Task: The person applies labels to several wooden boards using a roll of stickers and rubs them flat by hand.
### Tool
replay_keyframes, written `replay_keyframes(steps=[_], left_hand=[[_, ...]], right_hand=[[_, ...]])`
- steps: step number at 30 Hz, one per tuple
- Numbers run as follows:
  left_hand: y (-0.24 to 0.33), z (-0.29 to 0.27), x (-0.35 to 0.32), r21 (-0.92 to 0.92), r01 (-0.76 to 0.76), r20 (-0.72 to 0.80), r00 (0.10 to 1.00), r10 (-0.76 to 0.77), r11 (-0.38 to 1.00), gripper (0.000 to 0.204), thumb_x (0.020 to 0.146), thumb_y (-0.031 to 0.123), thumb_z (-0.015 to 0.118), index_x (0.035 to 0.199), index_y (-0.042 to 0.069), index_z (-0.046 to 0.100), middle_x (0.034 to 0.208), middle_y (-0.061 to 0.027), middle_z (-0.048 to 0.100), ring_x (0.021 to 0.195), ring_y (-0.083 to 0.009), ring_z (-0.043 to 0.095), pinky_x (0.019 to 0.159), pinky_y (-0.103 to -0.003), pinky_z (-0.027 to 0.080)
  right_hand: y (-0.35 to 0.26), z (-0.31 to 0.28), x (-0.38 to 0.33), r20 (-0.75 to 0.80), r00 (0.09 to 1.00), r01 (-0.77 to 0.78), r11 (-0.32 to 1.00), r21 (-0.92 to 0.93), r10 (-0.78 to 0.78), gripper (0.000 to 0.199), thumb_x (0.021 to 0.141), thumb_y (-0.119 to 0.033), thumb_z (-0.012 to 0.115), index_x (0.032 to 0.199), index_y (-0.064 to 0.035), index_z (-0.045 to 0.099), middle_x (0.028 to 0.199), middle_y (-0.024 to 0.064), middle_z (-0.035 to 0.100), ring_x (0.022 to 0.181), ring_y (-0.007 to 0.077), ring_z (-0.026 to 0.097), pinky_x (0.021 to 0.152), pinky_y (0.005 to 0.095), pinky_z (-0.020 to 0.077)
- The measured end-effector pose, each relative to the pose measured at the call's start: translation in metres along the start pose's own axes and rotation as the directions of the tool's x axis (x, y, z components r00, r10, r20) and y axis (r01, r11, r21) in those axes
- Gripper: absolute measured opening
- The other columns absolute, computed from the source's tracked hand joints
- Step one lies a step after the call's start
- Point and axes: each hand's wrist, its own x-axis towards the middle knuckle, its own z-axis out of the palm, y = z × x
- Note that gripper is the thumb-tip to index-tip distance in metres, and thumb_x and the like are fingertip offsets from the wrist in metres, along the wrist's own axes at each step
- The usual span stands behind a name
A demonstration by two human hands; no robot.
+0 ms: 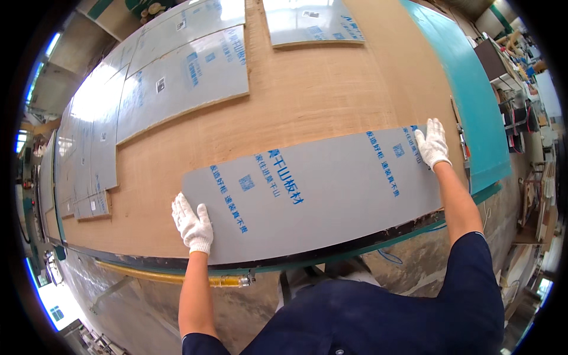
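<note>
A long grey board [331,189] with blue printing and square codes lies along the near edge of the worktable. My left hand [192,225], in a white knit glove, is at its left end, thumb over the top face and fingers outside the edge. At the far right corner my right hand [433,145], gloved the same way, has its thumb on the face and its fingers along the end. Both hands grip the board by its ends; their fingertips reach past the edges.
More grey boards [183,83] cover the table's left side, and another board [313,23] lies at the far middle. A brown sheet [307,97] spreads beneath them. On the right are a turquoise surface [473,112] and a thin tool [461,133]. A yellow tube [171,275] runs below the front edge.
</note>
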Motion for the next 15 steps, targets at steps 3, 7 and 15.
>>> replay_keyframes(steps=[3,7,15], left_hand=[[-0.017,0.002,0.019,0.113,-0.135,-0.012,0.99,0.137,0.984,0.073,0.104,0.041,0.052,0.162,0.002,0.03,0.167,-0.0228,0.031,0.157,-0.0405,0.022,0.13,-0.05,0.016],[0.042,-0.013,0.108,0.095,-0.206,0.107,0.975,0.196,0.974,0.072,0.1,0.035,0.055,0.161,0.004,0.033,0.17,-0.0211,0.027,0.16,-0.0384,0.014,0.132,-0.048,0.011],[0.311,-0.005,0.111,-0.254,-0.653,0.362,0.62,0.696,0.714,0.075,0.09,0.028,0.058,0.158,0.005,0.037,0.168,-0.0229,0.029,0.16,-0.0412,0.015,0.131,-0.052,0.007]], right_hand=[[0.036,0.038,-0.021,-0.08,0.993,0.088,0.994,0.071,-0.082,0.073,0.108,-0.043,0.049,0.163,-0.0004,0.028,0.17,0.0216,0.024,0.16,0.0341,0.017,0.13,0.0411,0.0196],[0.023,0.038,-0.035,-0.045,0.998,0.057,0.967,0.248,-0.047,0.073,0.107,-0.037,0.051,0.164,-0.0004,0.024,0.171,0.0205,0.023,0.159,0.0335,0.019,0.13,0.0407,0.0196],[0.03,0.051,-0.043,-0.165,0.978,0.177,0.931,0.319,-0.129,0.08,0.101,-0.029,0.062,0.163,0.0026,0.023,0.168,0.0262,0.025,0.157,0.0415,0.022,0.129,0.046,0.0206]])
